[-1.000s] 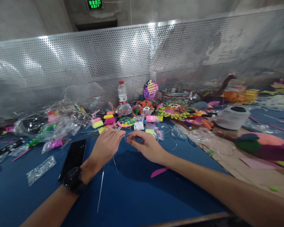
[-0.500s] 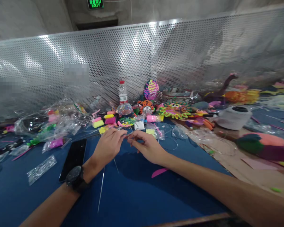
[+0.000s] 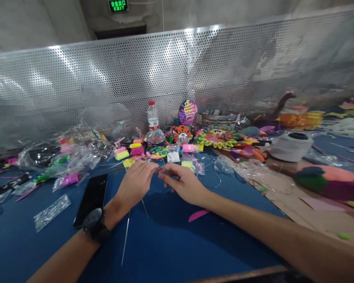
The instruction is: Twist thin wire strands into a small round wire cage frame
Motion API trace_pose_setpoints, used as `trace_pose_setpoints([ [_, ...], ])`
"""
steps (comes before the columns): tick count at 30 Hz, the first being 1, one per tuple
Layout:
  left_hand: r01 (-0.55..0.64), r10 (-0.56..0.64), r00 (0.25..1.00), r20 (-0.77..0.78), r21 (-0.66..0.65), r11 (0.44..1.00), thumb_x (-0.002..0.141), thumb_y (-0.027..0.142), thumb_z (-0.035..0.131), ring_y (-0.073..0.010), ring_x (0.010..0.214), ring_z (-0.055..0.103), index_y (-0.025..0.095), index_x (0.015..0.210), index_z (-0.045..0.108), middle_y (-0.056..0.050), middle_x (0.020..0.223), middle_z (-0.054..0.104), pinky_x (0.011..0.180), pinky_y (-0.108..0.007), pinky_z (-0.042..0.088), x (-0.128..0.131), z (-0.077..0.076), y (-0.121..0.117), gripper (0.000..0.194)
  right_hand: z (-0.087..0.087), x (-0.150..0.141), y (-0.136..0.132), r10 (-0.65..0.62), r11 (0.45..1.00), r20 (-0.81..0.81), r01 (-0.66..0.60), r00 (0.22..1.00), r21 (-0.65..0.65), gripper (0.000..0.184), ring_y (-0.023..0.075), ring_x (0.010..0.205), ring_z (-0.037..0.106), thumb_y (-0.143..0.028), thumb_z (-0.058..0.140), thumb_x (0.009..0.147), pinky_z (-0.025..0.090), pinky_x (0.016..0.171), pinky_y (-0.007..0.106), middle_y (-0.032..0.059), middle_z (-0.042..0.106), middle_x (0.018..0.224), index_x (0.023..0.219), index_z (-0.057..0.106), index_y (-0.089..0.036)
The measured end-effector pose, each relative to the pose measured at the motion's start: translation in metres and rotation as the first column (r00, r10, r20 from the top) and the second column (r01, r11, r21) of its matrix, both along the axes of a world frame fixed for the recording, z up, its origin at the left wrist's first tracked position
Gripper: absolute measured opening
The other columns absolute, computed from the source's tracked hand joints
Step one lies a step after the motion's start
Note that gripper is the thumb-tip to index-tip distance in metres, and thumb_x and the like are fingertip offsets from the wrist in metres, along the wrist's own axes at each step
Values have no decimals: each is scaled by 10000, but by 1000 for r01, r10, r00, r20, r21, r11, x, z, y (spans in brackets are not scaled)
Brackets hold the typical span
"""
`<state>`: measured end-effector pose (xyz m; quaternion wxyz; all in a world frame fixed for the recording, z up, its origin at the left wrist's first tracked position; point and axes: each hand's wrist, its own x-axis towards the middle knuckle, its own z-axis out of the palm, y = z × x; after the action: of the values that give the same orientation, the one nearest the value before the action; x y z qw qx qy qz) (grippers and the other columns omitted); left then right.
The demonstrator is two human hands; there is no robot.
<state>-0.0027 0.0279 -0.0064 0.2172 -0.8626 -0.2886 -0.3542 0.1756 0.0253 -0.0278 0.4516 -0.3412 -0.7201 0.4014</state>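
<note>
Over the middle of the blue table, my left hand and my right hand meet almost tip to tip, both closed in a pinch. A thin, pale strand, like wire or clear line, runs down from below my left hand, with a shorter piece beside it. What sits between the right fingertips is too small to make out. A pink plastic clay knife lies under my right forearm. A black phone is left of my left wrist, which wears a dark watch.
Clay packs, a red-capped bottle and a bright flower-like clay piece line the back before a perforated metal panel. Clear bags crowd the left. At right are a white thread cone and cardboard.
My hands stay pinched together in nearly the same place. The right fingers have shifted very slightly; nothing else has visibly moved.
</note>
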Motion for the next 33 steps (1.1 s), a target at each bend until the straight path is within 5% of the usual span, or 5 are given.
trace_pose_setpoints([
  [10, -26, 28, 999, -24, 94, 995, 930, 120, 443, -171, 836, 645, 179, 956, 558, -41, 945, 714, 748, -309, 447, 0, 3, -3, 133, -1, -1, 0, 19, 998, -68, -15, 997, 61, 95, 104, 619, 575, -291, 561, 842, 476, 418, 199, 44, 585, 938, 809, 557, -202],
  [20, -77, 83, 993, 88, -67, 995, 935, 198, 464, -179, 766, 602, 192, 955, 572, -33, 841, 680, 722, -318, 440, 1, -2, -4, 110, -2, 0, 0, -25, 989, -14, 27, 1000, 145, 64, 121, 723, 588, -271, 575, 845, 487, 518, 231, 55, 601, 1052, 827, 584, -210],
  [27, -67, 87, 989, 123, -160, 985, 907, 170, 501, -172, 751, 583, 189, 903, 587, -26, 787, 641, 698, -304, 452, 3, -4, -6, 89, 1, 0, -2, -33, 999, 45, 31, 998, 39, 101, 110, 562, 576, -298, 542, 860, 481, 508, 236, -8, 600, 707, 858, 574, -202],
  [33, 1, 31, 981, 190, -167, 986, 899, 164, 518, -168, 766, 610, 197, 891, 598, -26, 806, 665, 705, -302, 474, 4, -5, -6, 88, -2, -1, -1, -30, 998, 27, 29, 999, 54, 113, 109, 551, 571, -317, 522, 866, 458, 471, 222, -16, 577, 681, 846, 537, -207],
])
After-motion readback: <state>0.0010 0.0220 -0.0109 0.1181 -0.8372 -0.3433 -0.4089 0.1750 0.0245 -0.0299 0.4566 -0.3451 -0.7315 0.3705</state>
